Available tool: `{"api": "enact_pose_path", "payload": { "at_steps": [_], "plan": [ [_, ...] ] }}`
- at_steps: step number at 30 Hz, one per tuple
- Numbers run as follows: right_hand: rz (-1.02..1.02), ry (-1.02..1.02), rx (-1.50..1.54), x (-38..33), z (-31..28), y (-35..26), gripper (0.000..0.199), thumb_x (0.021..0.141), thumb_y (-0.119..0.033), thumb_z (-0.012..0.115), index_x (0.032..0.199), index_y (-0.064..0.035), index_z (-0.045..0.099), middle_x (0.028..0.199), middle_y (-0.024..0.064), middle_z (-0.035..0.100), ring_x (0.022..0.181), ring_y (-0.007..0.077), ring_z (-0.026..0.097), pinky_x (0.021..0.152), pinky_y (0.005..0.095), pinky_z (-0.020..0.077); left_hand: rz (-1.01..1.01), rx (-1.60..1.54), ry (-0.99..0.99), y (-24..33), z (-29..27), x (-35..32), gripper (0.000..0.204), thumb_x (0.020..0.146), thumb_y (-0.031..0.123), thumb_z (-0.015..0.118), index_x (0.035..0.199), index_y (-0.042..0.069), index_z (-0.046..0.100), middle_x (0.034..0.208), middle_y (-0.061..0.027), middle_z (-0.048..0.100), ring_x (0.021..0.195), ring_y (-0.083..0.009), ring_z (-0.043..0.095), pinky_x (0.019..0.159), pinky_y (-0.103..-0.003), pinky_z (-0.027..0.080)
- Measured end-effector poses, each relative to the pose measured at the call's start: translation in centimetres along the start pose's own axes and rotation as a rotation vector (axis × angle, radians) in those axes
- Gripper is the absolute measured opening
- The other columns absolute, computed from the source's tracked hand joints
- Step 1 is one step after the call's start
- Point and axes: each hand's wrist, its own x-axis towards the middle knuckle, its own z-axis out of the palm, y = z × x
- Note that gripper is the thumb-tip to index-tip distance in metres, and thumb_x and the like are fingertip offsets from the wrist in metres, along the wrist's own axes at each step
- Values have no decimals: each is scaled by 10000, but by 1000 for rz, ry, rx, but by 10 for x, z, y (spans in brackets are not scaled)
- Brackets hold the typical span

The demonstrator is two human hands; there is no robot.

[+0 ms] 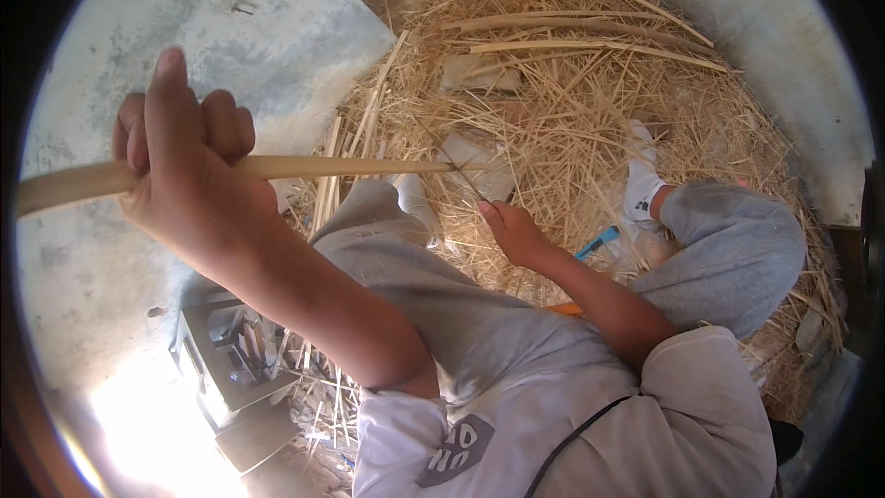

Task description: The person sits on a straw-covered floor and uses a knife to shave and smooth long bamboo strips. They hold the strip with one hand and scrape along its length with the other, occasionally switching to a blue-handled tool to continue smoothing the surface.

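Observation:
My left hand (198, 152) is raised at the left, its fingers curled round a long, pale bamboo strip (341, 167). One end of the strip runs past my fist to the left rim. The other reaches toward the middle, over the littered floor. There my right hand (518, 232) grips a thin, dark knife (468, 183), its handle mostly hidden in the fingers. The blade slants across the strip near its far end and seems to touch it. Whether it has cut in is too small to tell.
Shavings (572, 120) cover the floor, with longer bamboo strips (599, 44) at the back. Pale walls (212, 18) stand left and right. A blue-handled thing (597, 242) lies by my right forearm. A box of tools (244, 350) sits at the lower left. My grey-trousered legs are folded.

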Motion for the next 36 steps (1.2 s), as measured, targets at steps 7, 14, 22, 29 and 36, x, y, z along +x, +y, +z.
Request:
{"api": "enact_pose_path", "payload": {
  "at_steps": [7,14,22,29,36],
  "plan": [
    [-318,-52,-72,-22,-10,-71,584,1067,-440,383,776,29,574,620,187,536,582,307,546,627,439,442,-56,-56,82,-3,-20,4,548,832,-39,670,595,222,251,496,65,265,441,-41,166,417,-260,130],
    [319,-39,-167,4,-9,29,647,1058,-508,369,783,38,582,626,142,541,571,255,494,620,430,436,-48,-88,43,-1,-28,0,525,819,-39,668,604,203,256,520,68,240,456,-38,169,434,-239,157],
    [-70,4,125,-5,19,-21,632,1031,-547,430,823,23,608,608,152,566,556,252,516,608,413,451,-49,-80,58,-8,-42,7,524,847,6,655,614,217,235,507,81,212,428,-39,160,419,-241,134],
    [-105,-58,14,-8,4,-44,631,1040,-525,415,792,23,607,626,158,574,591,291,581,642,444,469,-8,-148,-36,-8,-55,1,523,858,-2,646,602,225,251,485,85,218,387,-36,132,375,-255,110],
    [281,-40,-114,21,-1,51,693,1043,-569,322,805,12,617,641,162,592,627,318,602,680,497,473,-22,-173,-22,-11,-57,9,515,857,-17,655,618,223,266,488,79,234,412,-40,144,393,-254,115]
  ]
}}
